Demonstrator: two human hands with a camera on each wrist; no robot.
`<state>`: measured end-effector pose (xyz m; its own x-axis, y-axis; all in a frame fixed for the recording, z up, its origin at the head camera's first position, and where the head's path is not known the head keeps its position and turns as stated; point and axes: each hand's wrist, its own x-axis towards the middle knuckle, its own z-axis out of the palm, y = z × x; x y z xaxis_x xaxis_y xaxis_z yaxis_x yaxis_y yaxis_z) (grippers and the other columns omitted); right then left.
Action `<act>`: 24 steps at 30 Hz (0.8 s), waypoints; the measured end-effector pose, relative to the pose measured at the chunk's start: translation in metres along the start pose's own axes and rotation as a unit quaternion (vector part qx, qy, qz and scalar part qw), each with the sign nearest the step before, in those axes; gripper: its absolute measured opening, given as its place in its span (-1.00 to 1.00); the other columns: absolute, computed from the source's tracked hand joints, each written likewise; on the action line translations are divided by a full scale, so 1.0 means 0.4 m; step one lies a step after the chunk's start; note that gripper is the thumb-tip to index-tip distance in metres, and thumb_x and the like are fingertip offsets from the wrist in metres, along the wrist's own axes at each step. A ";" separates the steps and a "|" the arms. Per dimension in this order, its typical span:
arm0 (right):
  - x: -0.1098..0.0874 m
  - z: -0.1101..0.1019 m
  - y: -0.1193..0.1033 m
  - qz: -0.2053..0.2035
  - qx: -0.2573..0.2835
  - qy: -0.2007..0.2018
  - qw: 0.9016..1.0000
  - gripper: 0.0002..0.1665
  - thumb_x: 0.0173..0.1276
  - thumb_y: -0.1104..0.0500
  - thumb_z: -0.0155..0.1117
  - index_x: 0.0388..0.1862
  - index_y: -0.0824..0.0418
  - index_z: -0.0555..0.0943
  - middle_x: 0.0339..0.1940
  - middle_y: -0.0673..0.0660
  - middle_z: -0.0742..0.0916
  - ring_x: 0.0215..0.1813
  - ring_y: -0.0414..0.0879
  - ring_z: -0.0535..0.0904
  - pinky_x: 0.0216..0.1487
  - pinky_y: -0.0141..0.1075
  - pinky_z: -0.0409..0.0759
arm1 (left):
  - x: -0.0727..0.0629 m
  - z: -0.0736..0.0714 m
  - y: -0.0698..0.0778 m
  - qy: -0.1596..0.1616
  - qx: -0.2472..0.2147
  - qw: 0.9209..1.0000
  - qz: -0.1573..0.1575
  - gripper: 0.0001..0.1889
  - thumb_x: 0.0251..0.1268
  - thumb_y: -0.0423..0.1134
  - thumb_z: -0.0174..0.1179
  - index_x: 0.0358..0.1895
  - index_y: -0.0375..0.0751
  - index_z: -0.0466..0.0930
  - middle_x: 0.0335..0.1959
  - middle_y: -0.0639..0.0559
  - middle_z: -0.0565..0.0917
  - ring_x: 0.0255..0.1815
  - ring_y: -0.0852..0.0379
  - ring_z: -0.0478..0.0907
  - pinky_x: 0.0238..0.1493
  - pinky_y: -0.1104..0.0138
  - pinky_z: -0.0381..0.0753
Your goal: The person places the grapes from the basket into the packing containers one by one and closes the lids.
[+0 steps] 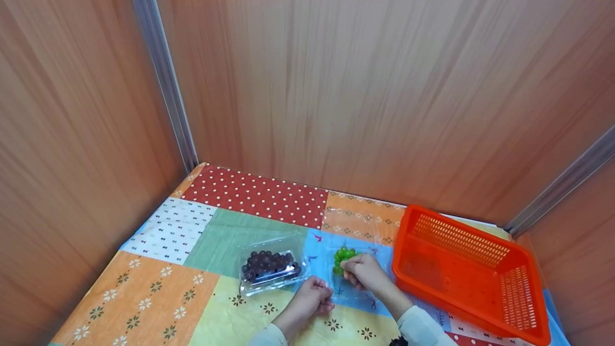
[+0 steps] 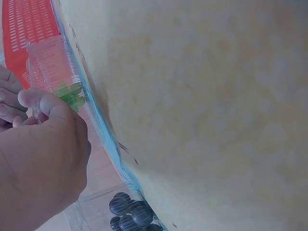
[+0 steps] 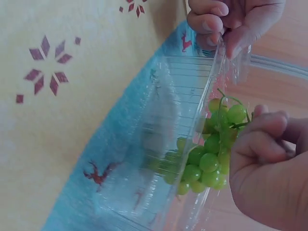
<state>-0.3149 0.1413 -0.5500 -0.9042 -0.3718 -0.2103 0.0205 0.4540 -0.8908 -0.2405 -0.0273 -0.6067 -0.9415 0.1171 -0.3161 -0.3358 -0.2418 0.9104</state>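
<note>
My right hand (image 1: 365, 274) pinches the stem of a bunch of green grapes (image 3: 207, 161). The bunch sits at the opening of a clear plastic box (image 3: 185, 72), partly seen through its ribbed wall. At that box's edge, my left hand (image 3: 236, 24) pinches the thin rim between thumb and fingers. In the head view the left hand lies lower and to the left of the right one. Left of both hands, a bunch of dark grapes (image 1: 266, 264) rests in another clear plastic box (image 1: 259, 290). The right hand hides part of the green bunch in the head view.
An orange plastic basket (image 1: 447, 269) with slotted sides stands on the right. A patchwork cloth (image 1: 250, 221) covers the table. Wood-grain panels (image 1: 307, 96) rise behind and at both sides. A small dark object (image 1: 399, 341) shows beside the right sleeve.
</note>
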 end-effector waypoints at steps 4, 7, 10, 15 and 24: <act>-0.006 -0.003 0.010 0.003 0.019 -0.034 0.999 -0.52 0.51 0.06 0.14 -0.52 0.39 0.61 -0.76 -0.01 0.50 -0.76 -0.20 0.32 -0.75 -0.42 0.28 | 0.003 -0.002 0.001 0.003 0.003 1.000 -0.004 -0.86 0.34 -0.40 0.14 -0.18 -0.24 0.36 -0.46 -0.02 0.53 -0.54 0.18 0.59 -0.45 0.41 0.63; -0.012 -0.010 0.016 0.004 0.025 -0.038 0.999 -0.54 0.50 0.03 0.17 -0.48 0.36 0.63 -0.74 -0.01 0.52 -0.75 -0.21 0.35 -0.75 -0.43 0.29 | 0.004 -0.002 0.002 0.004 0.003 1.000 -0.006 -0.87 0.35 -0.40 0.14 -0.18 -0.24 0.36 -0.45 -0.02 0.53 -0.53 0.18 0.60 -0.44 0.40 0.63; -0.019 -0.021 0.023 -0.003 0.037 -0.009 0.999 -0.56 0.51 0.03 0.17 -0.43 0.37 0.62 -0.72 0.01 0.54 -0.73 -0.21 0.36 -0.73 -0.42 0.33 | 0.003 -0.004 0.002 0.005 -0.007 1.000 -0.007 -0.87 0.35 -0.42 0.13 -0.18 -0.26 0.35 -0.46 -0.03 0.54 -0.53 0.17 0.60 -0.43 0.38 0.64; -0.027 -0.040 0.037 -0.046 0.049 0.116 0.991 -0.71 0.54 0.15 0.13 -0.26 0.38 0.60 -0.54 0.13 0.60 -0.55 -0.05 0.50 -0.53 -0.29 0.54 | 0.000 -0.015 0.006 0.008 -0.038 0.999 -0.001 -0.88 0.35 -0.46 0.08 -0.20 -0.28 0.32 -0.49 -0.03 0.48 -0.56 0.16 0.59 -0.40 0.37 0.67; -0.017 -0.042 0.051 -0.008 -0.035 0.166 0.986 -0.42 0.57 0.14 0.03 0.50 0.20 0.24 0.49 0.27 0.31 0.25 0.29 0.45 0.19 0.07 0.55 | 0.004 -0.032 0.011 0.036 0.042 0.998 -0.014 -0.90 0.32 -0.30 0.07 -0.20 -0.18 0.36 -0.39 -0.01 0.49 -0.54 0.19 0.48 -0.52 0.42 0.51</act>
<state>-0.3154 0.1667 -0.5601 -0.9941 -0.0997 -0.0434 -0.0134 0.5085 -0.8610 -0.2438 -0.0405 -0.6067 -0.9323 0.0529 -0.3578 -0.3616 -0.1571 0.9190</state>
